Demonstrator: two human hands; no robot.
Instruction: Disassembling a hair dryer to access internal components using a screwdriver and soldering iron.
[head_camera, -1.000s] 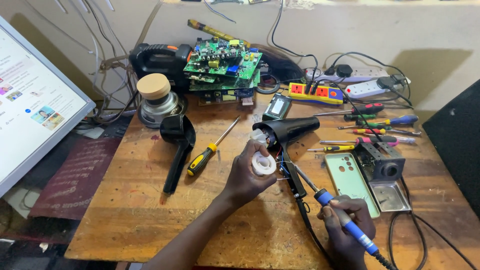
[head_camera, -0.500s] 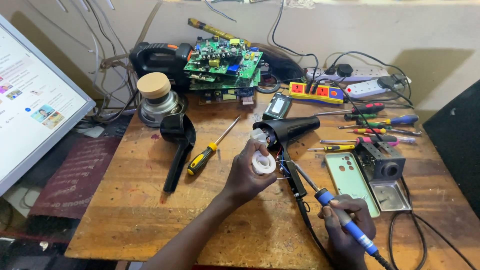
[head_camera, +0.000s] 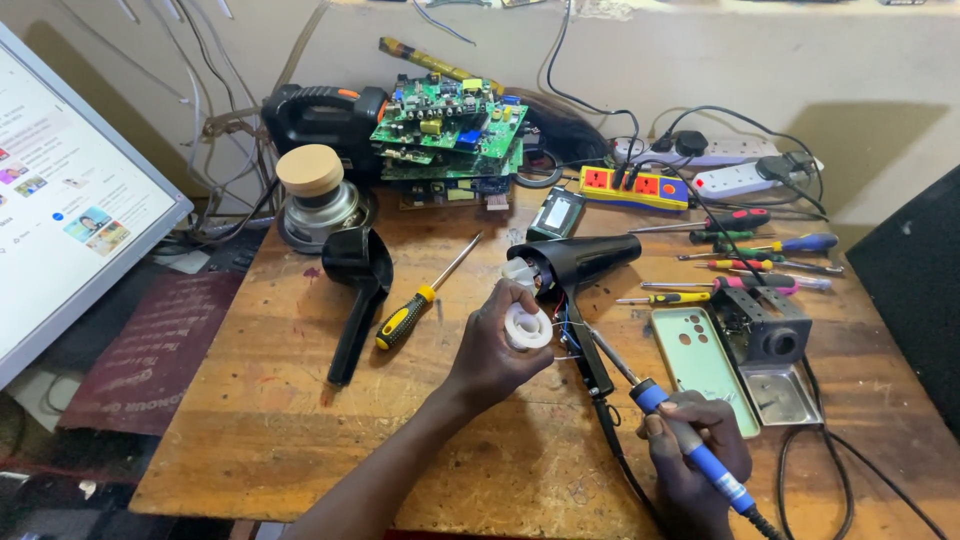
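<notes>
The left hand has its fingers curled closed around a small white spool, holding it up just beside the open end of a black hair dryer that lies on the wooden bench. Thin coloured wires show at the dryer's opening, close to the spool. The right hand has its fingers wrapped tight around the blue grip of a soldering iron, held like a pen, with the metal tip slanting up and left to the wires at the dryer's neck; whether the tip touches them cannot be told. Just right of the iron lies a pale green phone case, and beside that a black soldering iron stand. Left of the left hand, well apart, a yellow-and-black screwdriver lies on the bench next to a separate black dryer handle shell.
</notes>
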